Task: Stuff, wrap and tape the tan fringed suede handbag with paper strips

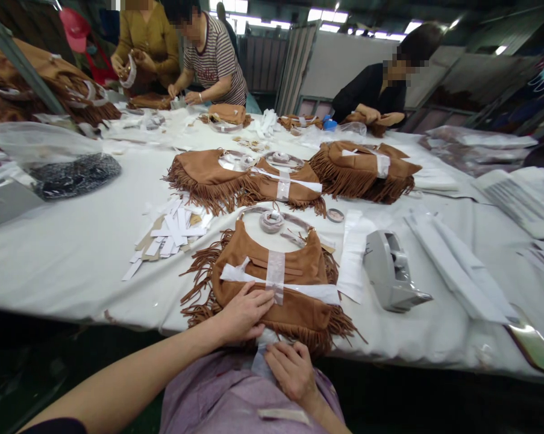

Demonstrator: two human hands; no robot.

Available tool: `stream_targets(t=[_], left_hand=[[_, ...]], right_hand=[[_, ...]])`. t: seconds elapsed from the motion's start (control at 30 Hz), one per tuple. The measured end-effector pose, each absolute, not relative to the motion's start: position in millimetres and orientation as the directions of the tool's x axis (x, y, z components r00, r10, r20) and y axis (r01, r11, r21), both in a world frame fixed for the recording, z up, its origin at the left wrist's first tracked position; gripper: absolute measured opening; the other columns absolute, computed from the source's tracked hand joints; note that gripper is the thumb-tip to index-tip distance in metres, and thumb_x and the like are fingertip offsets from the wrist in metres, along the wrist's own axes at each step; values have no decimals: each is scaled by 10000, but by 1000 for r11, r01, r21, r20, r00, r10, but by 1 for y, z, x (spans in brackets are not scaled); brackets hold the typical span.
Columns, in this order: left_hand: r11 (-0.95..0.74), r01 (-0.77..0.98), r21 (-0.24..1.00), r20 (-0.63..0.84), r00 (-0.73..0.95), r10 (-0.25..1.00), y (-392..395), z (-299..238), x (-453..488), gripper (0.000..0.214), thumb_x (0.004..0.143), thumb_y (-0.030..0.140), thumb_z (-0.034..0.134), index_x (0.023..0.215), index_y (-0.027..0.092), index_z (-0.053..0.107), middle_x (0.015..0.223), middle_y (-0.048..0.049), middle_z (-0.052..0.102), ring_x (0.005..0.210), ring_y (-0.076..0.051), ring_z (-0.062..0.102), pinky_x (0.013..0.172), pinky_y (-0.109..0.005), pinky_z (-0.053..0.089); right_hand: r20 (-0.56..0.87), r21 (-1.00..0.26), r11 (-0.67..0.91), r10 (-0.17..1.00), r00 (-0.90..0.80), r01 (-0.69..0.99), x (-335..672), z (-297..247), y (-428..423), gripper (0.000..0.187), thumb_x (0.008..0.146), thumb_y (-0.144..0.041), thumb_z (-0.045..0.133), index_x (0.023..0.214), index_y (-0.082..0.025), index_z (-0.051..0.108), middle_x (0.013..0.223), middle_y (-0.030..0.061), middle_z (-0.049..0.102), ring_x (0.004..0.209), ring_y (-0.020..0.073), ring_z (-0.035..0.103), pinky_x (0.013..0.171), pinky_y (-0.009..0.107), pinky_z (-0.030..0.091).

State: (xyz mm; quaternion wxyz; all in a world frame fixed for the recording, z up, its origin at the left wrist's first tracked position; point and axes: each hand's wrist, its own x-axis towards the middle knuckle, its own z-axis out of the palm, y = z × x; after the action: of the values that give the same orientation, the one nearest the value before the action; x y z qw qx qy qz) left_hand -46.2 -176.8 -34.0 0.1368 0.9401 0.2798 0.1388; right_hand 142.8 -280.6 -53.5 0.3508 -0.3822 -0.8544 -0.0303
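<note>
A brown suede bag with fringe [294,268] lies at the near edge of the white table [73,253], wrapped crosswise with white paper strips and clear tape [275,271]. My left hand [242,313] rests flat on the bag's lower front, fingers stretched toward the tape. My right hand [292,367] is below the table edge, fingers curled on a strip of tape or paper hanging down from the bag's bottom.
A grey tape dispenser [391,271] sits right of the bag. Loose white paper strips [172,232] lie to the left, more fringed bags [249,178] farther back. White sheets [452,259] lie at the right. Three people work at the far side.
</note>
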Motion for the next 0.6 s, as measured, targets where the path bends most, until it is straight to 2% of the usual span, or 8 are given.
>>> stream_targets(t=[0.1,0.27,0.43,0.6], left_hand=[[-800,487,350,173,806,566,-176,-33,-46,572,771,269,546,1317,146,428,1372,-137,467,1232,-261,432,1111,-492,184],[-798,482,361,180,804,567,-176,-35,-48,566,771,285,553,1307,144,440,1374,-136,467,1233,-264,435,1114,-496,183],[-791,490,367,186,794,579,-178,-38,-48,547,788,271,541,1311,148,440,1379,-134,466,1234,-255,438,1121,-501,169],[-789,503,354,193,786,588,-182,-46,-47,549,802,263,536,1326,147,420,1392,-131,453,1269,-248,404,1134,-503,163]], right_hand=[[601,-208,730,621,-503,651,144,-57,-280,258,881,-94,407,979,-189,625,943,51,715,883,162,642,710,329,359],[585,-275,728,645,-491,629,144,-65,-279,296,878,-49,365,941,-193,616,875,32,718,816,140,645,663,304,394],[579,-285,744,636,-510,605,142,-61,-276,294,895,-65,346,960,-170,613,893,56,709,853,156,645,695,292,460],[623,-268,769,598,-505,581,137,-55,-267,288,906,-59,338,898,-175,602,768,26,695,747,124,647,628,226,478]])
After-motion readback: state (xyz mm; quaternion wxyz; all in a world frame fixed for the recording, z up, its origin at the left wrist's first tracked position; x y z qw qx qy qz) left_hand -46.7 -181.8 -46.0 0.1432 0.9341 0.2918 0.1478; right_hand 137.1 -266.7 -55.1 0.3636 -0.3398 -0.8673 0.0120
